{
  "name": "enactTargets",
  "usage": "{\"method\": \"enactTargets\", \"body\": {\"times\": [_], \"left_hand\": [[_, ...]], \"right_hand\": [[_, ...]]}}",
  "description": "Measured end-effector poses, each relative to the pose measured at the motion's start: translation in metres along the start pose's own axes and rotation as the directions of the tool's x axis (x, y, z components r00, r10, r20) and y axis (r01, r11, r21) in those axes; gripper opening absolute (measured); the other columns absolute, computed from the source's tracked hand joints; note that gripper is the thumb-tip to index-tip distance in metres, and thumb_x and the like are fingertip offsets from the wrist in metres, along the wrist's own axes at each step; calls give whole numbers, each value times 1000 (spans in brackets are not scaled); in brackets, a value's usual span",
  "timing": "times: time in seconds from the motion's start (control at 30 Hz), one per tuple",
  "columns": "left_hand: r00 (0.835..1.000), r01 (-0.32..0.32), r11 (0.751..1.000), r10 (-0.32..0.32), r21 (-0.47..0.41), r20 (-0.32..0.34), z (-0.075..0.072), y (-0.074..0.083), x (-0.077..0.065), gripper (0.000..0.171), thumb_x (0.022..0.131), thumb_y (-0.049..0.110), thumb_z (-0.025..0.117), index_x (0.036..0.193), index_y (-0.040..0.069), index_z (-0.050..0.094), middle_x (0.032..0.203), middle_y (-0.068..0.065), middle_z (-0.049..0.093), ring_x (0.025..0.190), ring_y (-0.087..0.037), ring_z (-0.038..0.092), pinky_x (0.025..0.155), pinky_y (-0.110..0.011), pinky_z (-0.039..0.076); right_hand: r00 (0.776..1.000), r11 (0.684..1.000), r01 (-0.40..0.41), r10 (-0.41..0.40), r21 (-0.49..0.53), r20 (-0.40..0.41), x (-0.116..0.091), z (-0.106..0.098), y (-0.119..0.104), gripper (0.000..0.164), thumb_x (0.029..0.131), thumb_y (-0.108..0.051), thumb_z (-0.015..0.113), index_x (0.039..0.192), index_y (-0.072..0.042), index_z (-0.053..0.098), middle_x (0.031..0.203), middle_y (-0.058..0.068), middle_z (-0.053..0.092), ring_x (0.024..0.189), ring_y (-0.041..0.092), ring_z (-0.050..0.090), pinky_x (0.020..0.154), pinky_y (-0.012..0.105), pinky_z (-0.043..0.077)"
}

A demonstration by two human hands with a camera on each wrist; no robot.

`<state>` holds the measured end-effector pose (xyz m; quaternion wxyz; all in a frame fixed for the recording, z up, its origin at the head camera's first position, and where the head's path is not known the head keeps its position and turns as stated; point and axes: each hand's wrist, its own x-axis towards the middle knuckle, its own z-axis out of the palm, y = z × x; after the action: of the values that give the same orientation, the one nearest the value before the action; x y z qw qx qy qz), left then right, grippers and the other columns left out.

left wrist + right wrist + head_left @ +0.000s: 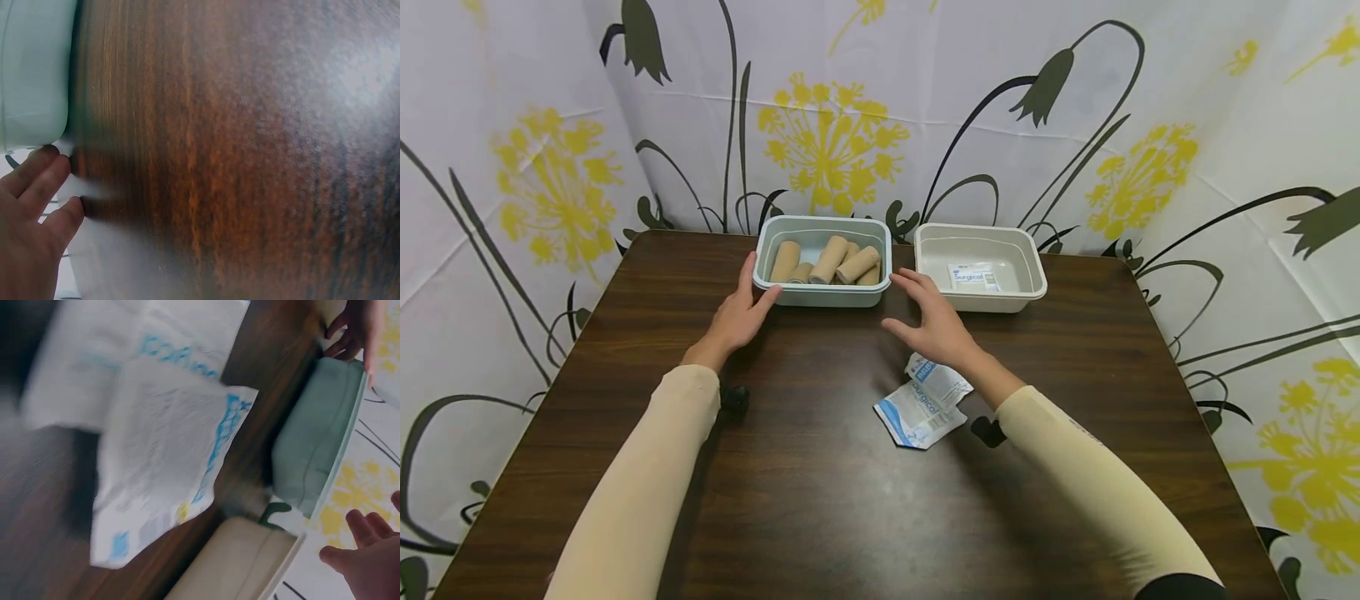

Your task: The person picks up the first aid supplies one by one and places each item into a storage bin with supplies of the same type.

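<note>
A pale blue-green plastic bin at the back of the table holds several brown cardboard tubes. My left hand rests at its left front corner, fingers along the side and thumb by the front rim. Near the bin's right front corner is my right hand, fingers spread and nothing held; whether a fingertip touches the bin I cannot tell. In the right wrist view that hand appears beside a cream bin. Below it lie white-and-blue packets printed "Surgical", partly overlapping.
The cream bin stands to the right of the blue-green one, with a small "Surgical" packet inside. Both bins sit at the far edge of the dark wood table. A flower-patterned curtain hangs behind the table and at both sides.
</note>
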<state>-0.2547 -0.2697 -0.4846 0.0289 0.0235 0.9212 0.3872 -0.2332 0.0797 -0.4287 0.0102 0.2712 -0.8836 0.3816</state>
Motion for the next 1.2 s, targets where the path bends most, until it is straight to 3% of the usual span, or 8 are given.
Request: {"method": "enactTargets", "body": {"times": [0.2,0.37,0.57,0.83,1.2], "left_hand": [[1000,6,1000,-6,5,-10,-2,-1,-2,79,100,60,36,155,36,-16,158,-25,18,135,-54,29,105,-67,22],[1000,11,1000,-11,3,-5,-1,-1,-3,80,100,60,36,155,36,-16,159,-24,18,136,-54,28,106,-66,21],[1000,14,1000,-14,0,-8,-1,0,-4,80,100,60,36,155,36,-16,159,-23,17,137,-53,28,107,-66,21],[1000,7,1000,-7,4,-6,-1,-1,-3,80,100,60,35,155,35,-17,159,-24,18,136,-54,28,106,-67,21],[1000,16,1000,-16,-9,-4,2,-1,2,80,98,65,34,154,39,-16,159,-22,18,136,-53,28,106,-66,21]], "right_hand": [[997,999,-32,34,-26,65,-38,-14,19,65,89,-25,75,146,-10,47,154,10,34,139,28,35,109,48,32],[986,996,-78,84,-43,148,-68,-11,44,68,86,-27,78,143,-5,50,152,19,34,138,36,36,107,54,33],[966,989,-86,112,-118,235,-95,-4,59,77,80,-38,81,144,-9,50,154,21,31,138,41,32,105,60,32],[955,980,-130,164,-151,246,-105,1,58,76,81,-38,81,145,-12,50,157,20,27,141,39,29,107,59,31],[974,974,-126,157,-190,162,-105,2,57,64,79,-29,83,135,-10,60,151,20,38,134,39,39,105,56,35]]}}
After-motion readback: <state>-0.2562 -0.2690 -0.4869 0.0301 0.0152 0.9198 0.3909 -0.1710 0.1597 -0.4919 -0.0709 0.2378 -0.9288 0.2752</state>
